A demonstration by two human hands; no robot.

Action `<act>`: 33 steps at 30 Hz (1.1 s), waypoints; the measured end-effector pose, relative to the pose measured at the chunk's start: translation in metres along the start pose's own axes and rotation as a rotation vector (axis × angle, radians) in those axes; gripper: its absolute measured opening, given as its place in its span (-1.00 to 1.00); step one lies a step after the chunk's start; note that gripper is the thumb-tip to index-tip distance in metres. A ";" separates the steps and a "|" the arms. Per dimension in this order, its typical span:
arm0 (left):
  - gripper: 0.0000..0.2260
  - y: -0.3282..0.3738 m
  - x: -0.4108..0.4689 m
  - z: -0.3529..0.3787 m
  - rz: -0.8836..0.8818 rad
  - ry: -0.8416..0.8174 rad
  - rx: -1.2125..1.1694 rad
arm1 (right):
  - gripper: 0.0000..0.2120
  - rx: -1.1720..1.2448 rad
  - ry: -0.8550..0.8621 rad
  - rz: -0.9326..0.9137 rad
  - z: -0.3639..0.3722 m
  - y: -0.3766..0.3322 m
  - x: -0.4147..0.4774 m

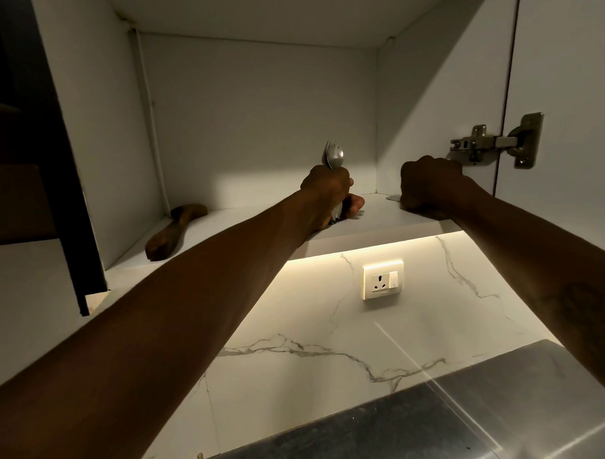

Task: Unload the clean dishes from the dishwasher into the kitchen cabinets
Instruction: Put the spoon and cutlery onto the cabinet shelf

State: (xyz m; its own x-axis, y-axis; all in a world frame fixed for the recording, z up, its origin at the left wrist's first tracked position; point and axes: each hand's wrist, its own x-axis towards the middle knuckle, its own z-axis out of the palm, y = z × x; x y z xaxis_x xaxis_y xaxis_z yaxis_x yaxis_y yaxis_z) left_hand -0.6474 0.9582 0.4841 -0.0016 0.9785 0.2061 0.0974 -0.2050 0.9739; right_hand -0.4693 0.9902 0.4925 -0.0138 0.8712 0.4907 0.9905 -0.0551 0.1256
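The metal spoons (333, 156) stand nearly upright in the left hand (327, 190), bowls above the knuckles and handles running down through the fist towards the cabinet shelf (363, 235), so their long axis is close to vertical. How many spoons are in the bunch is hard to tell. The fingers are curled tightly round the handles, and the hand's underside sits low over the shelf near its front edge. Setting them down would, I judge, mean tipping the bowls away from the wrist until the handles lie flat. Only the left hand is on them. The right hand (430, 185) is well apart to the right, a closed fist resting on the shelf by the side wall. A thin metal sliver (393, 198) pokes out at its left, and I cannot tell whether the hand holds it. A wooden utensil (176, 230) lies far left of the left hand, and a door hinge (490, 143) sits just above and right of the right hand.
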 end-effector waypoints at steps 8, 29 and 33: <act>-0.88 -0.001 0.001 -0.001 0.013 0.017 0.009 | -0.80 0.078 0.034 -0.006 0.003 0.002 0.001; -0.72 0.006 0.014 0.033 -0.044 -0.042 0.004 | -0.88 0.015 -0.228 0.014 -0.031 -0.008 0.006; -0.71 0.012 0.028 0.041 -0.102 -0.081 -0.046 | -0.90 -0.030 -0.408 -0.013 -0.034 -0.007 0.015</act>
State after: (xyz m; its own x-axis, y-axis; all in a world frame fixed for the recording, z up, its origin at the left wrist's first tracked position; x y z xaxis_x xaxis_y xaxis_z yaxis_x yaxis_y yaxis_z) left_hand -0.6052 0.9837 0.4971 0.0711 0.9925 0.0996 0.0546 -0.1035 0.9931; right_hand -0.4815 0.9869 0.5285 0.0347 0.9936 0.1076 0.9862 -0.0515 0.1576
